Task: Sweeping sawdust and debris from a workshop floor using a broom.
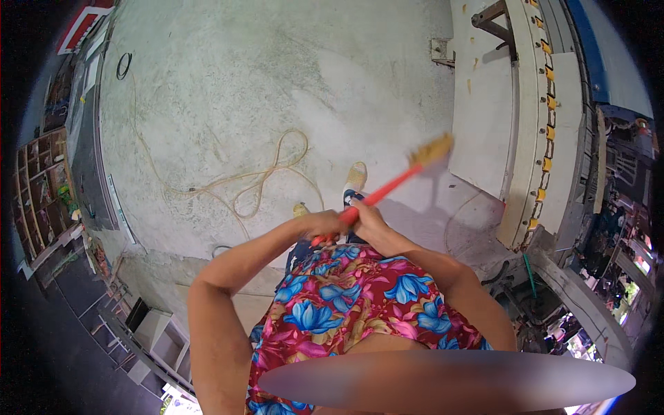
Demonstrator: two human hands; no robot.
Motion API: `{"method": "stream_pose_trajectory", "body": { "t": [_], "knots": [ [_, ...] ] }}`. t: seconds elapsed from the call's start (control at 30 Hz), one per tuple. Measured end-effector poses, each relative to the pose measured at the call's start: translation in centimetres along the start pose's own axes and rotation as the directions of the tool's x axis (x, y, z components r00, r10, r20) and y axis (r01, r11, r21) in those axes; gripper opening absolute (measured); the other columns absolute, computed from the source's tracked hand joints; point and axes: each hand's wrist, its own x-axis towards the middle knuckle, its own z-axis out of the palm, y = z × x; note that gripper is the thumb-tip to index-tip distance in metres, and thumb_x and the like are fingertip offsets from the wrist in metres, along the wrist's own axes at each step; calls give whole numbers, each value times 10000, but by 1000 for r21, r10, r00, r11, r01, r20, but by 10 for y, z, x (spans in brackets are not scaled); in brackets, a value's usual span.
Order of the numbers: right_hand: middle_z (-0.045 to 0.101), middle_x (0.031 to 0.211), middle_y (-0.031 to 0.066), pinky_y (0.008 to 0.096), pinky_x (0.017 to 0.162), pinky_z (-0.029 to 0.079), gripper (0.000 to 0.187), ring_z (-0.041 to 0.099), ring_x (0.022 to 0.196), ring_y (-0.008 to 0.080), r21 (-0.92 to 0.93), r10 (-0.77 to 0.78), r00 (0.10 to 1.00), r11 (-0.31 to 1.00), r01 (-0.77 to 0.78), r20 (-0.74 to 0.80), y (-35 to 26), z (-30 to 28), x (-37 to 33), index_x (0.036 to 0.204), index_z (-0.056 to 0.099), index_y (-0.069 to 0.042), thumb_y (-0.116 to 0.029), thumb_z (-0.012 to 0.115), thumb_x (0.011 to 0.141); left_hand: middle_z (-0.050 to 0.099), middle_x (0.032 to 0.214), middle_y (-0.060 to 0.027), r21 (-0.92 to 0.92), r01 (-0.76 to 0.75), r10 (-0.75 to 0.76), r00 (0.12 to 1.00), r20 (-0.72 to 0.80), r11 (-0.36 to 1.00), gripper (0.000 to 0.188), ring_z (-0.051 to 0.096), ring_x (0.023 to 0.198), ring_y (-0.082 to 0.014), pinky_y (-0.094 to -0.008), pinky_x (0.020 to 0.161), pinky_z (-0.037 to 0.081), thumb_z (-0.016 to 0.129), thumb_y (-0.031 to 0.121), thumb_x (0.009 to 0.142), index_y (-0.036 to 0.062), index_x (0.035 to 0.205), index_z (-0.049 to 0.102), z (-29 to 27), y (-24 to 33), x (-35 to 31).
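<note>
A broom with a red handle [391, 187] and yellowish bristles [434, 149] slants from my waist out to the far right, with its bristle end over the concrete floor and smeared by motion. My left hand [321, 225] is closed around the handle near its top end, close to my body. Slightly farther down, my right hand [369, 221] grips the same handle, its thumb lying along it. Below the hands, my two shoes [357, 173] show on the floor, the right one ahead of the left.
A thin tan hose [263, 181] lies looped on the floor ahead and to the left, close to my feet. A black coil [124, 66] sits at the far left. A long pale machine frame with yellow clips [548, 131] borders the right. Wooden shelving [43, 187] stands at left.
</note>
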Motion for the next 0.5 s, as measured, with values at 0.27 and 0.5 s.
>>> {"method": "stream_pose_trajectory", "body": {
  "t": [0.27, 0.5],
  "knots": [
    [382, 463, 52, 286, 357, 332, 204, 384, 391, 172, 32, -206, 970, 979, 204, 130, -76, -185, 144, 555, 395, -88, -142, 396, 752, 349, 421, 24, -33, 215, -186, 903, 386, 976, 221, 326, 327, -81, -208, 299, 234, 506, 160, 668, 123, 524, 343, 24, 76, 176],
    [520, 605, 85, 313, 442, 433, 158, 510, 503, 197, -40, -31, 992, 999, 36, 121, -125, -64, 164, 630, 489, -61, -199, 507, 704, 382, 453, 9, -71, 11, -16, 998, -67, 997, 173, 373, 355, -90, -219, 332, 260, 553, 142, 644, 111, 525, 431, -30, 110, 123]
  ]
}}
